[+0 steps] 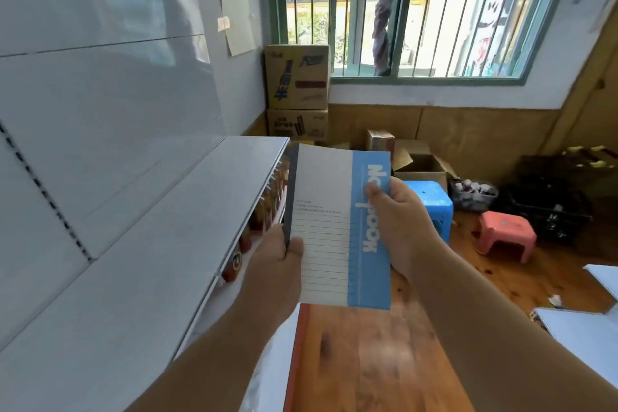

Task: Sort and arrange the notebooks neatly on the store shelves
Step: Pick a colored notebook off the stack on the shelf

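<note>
A: What's hard to make out?
B: The small print on the notebook (337, 227) is blurred; only "Notebook" on its blue band reads. Goods under the white shelf (140, 237) are mostly hidden.
A: Who holds it?
B: The left hand (277, 261) fingers clamp its dark spine, and the right hand (398, 224) pinches the blue edge, beside the shelf.
A: Containers?
B: Stacked cardboard boxes (297, 90), printing unreadable.
</note>
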